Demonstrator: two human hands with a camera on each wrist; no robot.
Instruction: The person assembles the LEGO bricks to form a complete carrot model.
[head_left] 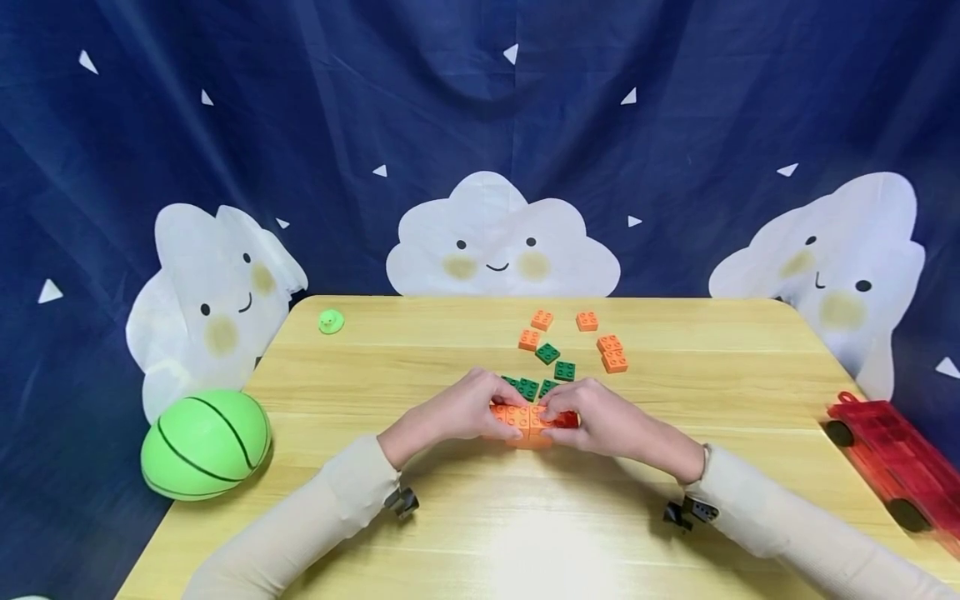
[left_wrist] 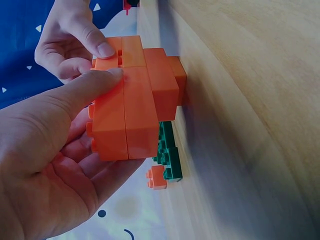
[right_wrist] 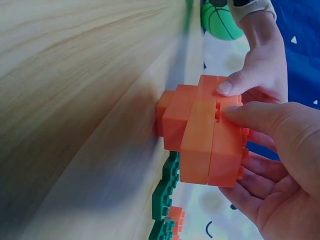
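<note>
A stepped stack of orange toy bricks stands on the table between both hands, narrower at its base and wider at the top. My left hand grips its left end, thumb along the near face and fingers behind. On the right end, my right hand holds it the same way. In the left wrist view the top rows of the orange stack show a thin seam and a small gap near the two thumbs. Right behind the stack lie several green bricks, partly hidden by the hands.
Farther back are loose orange bricks and another green brick. A green ball sits at the left edge, a small green toy at the back left. A red see-through toy vehicle stands at the right edge.
</note>
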